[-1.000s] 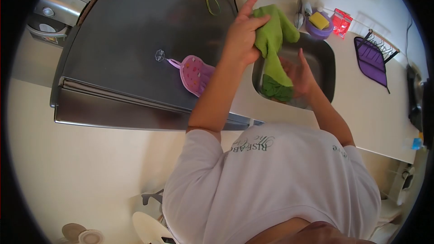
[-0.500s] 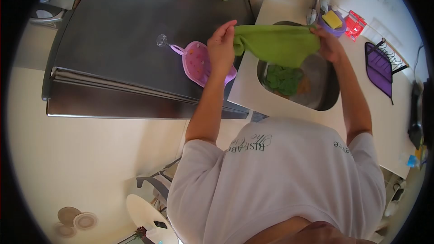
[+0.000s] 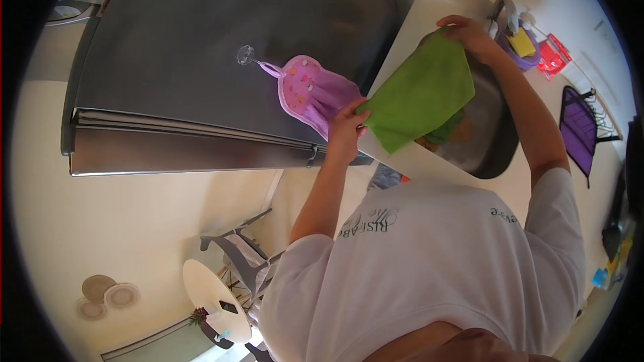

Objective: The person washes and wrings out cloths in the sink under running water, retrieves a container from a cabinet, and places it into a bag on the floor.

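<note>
A green cloth (image 3: 422, 90) is stretched out between my two hands, over the sink (image 3: 500, 157) and the counter edge. My left hand (image 3: 347, 129) pinches its lower left corner, close to a pink patterned hand towel (image 3: 302, 87) hanging on the fridge side. At the upper end, my right hand (image 3: 469, 35) is closed on the cloth beside the faucet (image 3: 506, 12). Below the cloth, leafy greens (image 3: 444, 131) lie in the sink, partly covered by it.
The dark fridge (image 3: 181, 47) stands on the left. Behind the sink are a purple container (image 3: 531, 60) with a yellow sponge (image 3: 521, 43) and a red packet (image 3: 553, 57). A purple mat (image 3: 578, 127) leans by a rack on the right.
The cloth has gone from hanging level to a slanted spread. My left hand moved down and slightly right; my right hand moved up slightly. The view has shifted a little.
</note>
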Action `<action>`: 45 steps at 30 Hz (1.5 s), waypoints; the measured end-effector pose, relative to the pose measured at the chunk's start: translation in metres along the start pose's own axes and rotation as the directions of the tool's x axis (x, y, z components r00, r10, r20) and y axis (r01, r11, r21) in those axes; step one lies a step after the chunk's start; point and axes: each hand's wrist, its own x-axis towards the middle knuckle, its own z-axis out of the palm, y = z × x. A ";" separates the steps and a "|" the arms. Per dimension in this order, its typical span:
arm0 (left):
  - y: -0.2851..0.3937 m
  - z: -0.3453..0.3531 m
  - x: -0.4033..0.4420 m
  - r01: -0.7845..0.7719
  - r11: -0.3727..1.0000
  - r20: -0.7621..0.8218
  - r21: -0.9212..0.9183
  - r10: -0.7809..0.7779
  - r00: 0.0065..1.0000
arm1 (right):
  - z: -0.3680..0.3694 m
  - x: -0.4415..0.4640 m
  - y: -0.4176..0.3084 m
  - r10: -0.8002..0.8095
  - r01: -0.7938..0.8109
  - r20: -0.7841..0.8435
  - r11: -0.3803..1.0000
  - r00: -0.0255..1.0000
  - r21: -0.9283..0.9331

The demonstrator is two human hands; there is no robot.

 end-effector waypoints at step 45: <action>-0.089 0.011 -0.043 -0.182 0.533 -0.028 0.826 0.362 0.932 | 0.081 -0.064 0.271 0.145 -0.011 0.068 0.485 0.987 -0.874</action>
